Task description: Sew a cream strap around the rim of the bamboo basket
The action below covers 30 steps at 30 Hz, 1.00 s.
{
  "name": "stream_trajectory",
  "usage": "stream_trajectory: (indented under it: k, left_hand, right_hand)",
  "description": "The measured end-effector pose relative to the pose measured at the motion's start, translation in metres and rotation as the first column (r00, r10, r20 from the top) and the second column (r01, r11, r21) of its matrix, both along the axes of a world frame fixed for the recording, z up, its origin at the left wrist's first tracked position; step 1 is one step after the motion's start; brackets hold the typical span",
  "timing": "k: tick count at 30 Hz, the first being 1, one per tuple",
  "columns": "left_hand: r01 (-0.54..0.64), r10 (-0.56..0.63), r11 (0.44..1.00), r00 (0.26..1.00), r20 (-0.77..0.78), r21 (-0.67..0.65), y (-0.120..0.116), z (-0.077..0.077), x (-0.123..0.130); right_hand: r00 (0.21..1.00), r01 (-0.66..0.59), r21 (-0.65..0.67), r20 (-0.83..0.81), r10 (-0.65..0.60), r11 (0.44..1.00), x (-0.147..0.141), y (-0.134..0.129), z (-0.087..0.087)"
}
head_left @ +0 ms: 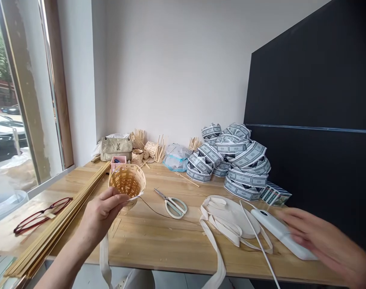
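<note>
A small woven bamboo basket (pixel 127 180) is pinched at its near rim by my left hand (pixel 103 212), its opening tilted towards me. White cloth tape lies at the gripped rim, and a strip of tape (pixel 104 261) hangs below that hand. A thin dark thread (pixel 152 208) runs right from the rim across the table. My right hand (pixel 306 233) is raised at the right, blurred, near a white oblong device (pixel 282 233); what its fingers hold, if anything, is unclear. Scissors (pixel 173 205) lie partly open between the hands, left of a coil of white tape (pixel 227 216).
Bamboo strips (pixel 65 212) and red glasses (pixel 41 216) lie at the left of the wooden table (pixel 158 249). Along the wall stand a beige bag (pixel 116 148), a pink box (pixel 118 161), small baskets (pixel 137 155), a plastic bag (pixel 176 156) and stacked patterned rolls (pixel 231 160).
</note>
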<state>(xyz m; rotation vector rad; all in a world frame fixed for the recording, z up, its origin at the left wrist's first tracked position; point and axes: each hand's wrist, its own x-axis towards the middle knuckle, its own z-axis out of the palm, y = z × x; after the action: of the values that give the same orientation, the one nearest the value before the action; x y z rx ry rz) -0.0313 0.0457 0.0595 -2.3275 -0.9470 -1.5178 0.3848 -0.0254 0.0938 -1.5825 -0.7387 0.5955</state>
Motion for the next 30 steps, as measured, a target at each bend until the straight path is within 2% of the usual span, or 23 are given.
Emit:
stream_trajectory:
  k: [1,2,3,6,8,10,12,13,14,16,19,22,24,27,30]
  left_hand:
    - [0.005,-0.005,1.000,1.000,-0.006,0.008,-0.002,0.002,0.002]
    - [0.011,-0.011,1.000,1.000,-0.014,0.016,-0.004,0.004,0.004]
    - [0.017,-0.016,0.999,1.000,-0.022,0.027,-0.006,0.006,0.006]
    - [0.027,-0.023,0.997,0.998,-0.051,0.074,-0.013,0.012,0.012]
    - [0.032,-0.025,0.995,0.998,-0.066,0.096,-0.016,0.013,0.014]
    - [0.046,-0.039,0.995,0.997,-0.073,0.091,-0.018,0.010,0.014]
    - [0.049,-0.045,0.997,0.997,-0.066,0.060,-0.019,0.005,0.011]
    - [0.041,-0.039,0.998,0.998,-0.056,0.038,-0.019,0.002,0.009]
    - [0.034,-0.033,0.999,0.998,-0.046,0.019,-0.018,-0.002,0.008]
    - [0.041,-0.041,0.999,0.998,-0.042,-0.007,-0.018,-0.007,0.005]
    - [0.094,-0.095,0.995,0.994,-0.052,-0.023,-0.021,-0.011,0.007]
    - [0.130,-0.131,0.991,0.990,-0.055,-0.023,-0.025,-0.008,0.013]
    - [0.133,-0.133,0.991,0.990,-0.041,-0.013,-0.026,-0.006,0.016]
    - [0.119,-0.119,0.993,0.993,-0.004,0.005,-0.025,-0.005,0.015]
    - [0.086,-0.086,0.996,0.996,0.021,0.001,-0.020,-0.008,0.008]
  right_hand:
    - [0.976,-0.212,-0.053,-0.066,0.208,0.976,-0.015,0.008,0.005]
    - [0.928,-0.365,-0.032,-0.098,0.361,0.930,-0.033,0.014,0.011]
    - [0.876,-0.470,-0.010,-0.124,0.466,0.882,-0.053,0.018,0.015]
    - [0.710,-0.684,0.064,-0.174,0.683,0.727,-0.118,0.028,0.021]
    - [0.545,-0.803,0.097,-0.283,0.789,0.589,-0.156,0.033,0.016]
    - [0.375,-0.883,0.118,-0.406,0.833,0.455,-0.187,0.038,0.005]
    - [0.244,-0.925,0.148,-0.478,0.844,0.351,-0.208,0.039,-0.009]
    - [0.205,-0.929,0.175,-0.491,0.847,0.326,-0.216,0.039,-0.016]
    - [0.191,-0.921,0.209,-0.492,0.849,0.329,-0.221,0.038,-0.022]
    - [0.239,-0.865,0.294,-0.470,0.849,0.407,-0.226,0.034,-0.031]
    - [0.412,-0.718,0.392,-0.428,0.805,0.575,-0.223,0.029,-0.035]
    - [0.592,-0.554,0.446,-0.383,0.709,0.704,-0.208,0.028,-0.029]
    - [0.715,-0.405,0.484,-0.361,0.599,0.775,-0.192,0.026,-0.023]
    - [0.837,-0.151,0.523,-0.385,0.390,0.839,-0.165,0.020,-0.012]
    - [0.872,0.029,0.544,-0.424,0.245,0.839,-0.142,0.009,-0.004]
